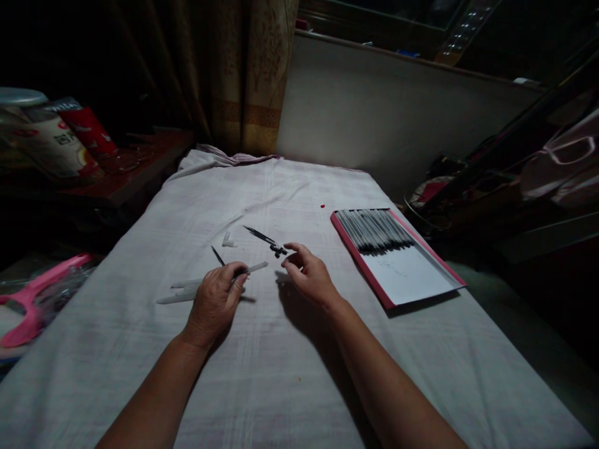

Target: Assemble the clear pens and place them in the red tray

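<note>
My left hand (216, 300) rests on the white cloth (262, 362), its fingers closed around a pale translucent pen barrel (256, 267) whose end sticks out to the right. A thin dark refill (218, 255) pokes out above that hand. Two more pale barrels (175, 292) lie just left of it. My right hand (306, 272) hovers low over the cloth with fingers loosely curled and apart, holding nothing, its fingertips close to a small black pen part (279, 251). A black refill (258, 234) lies just beyond, and a small pale cap (228, 241) sits to its left.
A flat red-edged box (392, 298) with a row of several black-tipped pens (374, 229) lies at the right. A tiny red bit (322, 206) sits farther back. Cans (51, 146) stand on a dark shelf at the left, pink plastic (32, 299) below. A curtain (253, 75) hangs behind.
</note>
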{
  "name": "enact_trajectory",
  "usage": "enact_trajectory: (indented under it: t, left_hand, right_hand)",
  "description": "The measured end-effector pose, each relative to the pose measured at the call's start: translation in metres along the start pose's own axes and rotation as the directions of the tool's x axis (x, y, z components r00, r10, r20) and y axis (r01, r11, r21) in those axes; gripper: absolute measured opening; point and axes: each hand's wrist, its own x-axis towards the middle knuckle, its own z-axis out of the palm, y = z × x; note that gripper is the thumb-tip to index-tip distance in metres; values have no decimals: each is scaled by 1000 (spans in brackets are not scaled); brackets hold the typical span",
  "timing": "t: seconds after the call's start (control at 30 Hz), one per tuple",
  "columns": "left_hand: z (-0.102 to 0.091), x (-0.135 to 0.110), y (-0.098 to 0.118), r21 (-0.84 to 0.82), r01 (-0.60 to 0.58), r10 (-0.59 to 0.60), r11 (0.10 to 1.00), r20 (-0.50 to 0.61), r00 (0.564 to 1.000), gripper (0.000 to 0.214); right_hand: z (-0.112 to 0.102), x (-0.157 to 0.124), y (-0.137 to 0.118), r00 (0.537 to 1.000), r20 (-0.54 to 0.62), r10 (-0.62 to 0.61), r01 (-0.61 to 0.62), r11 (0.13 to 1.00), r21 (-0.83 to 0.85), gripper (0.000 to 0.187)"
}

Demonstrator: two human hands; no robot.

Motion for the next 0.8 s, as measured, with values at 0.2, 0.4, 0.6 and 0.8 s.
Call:
enact_trajectory:
  t: [0.2, 0.4, 0.6, 0.8]
  left_hand:
    - [-1, 1, -1, -42, 58, -58, 997, -4, 998, 20]
    - [0, 1, -2, -24, 59, -59, 998, 0, 998, 21]
    - [0, 0, 0, 53, -31, 30, 998, 21, 999, 24]
    - [4, -4, 7, 62, -134, 130, 989, 62, 990, 23]
  right_hand:
    - [8, 27, 2, 998, 9, 61, -47, 846, -531, 21]
    - [20, 33, -5, 994, 43, 97, -43, 738, -674, 22]
    - [11, 9, 2, 1000, -5, 21, -22, 956, -293, 17]
    - [8, -27, 8, 995, -80, 67, -37, 944, 328, 23]
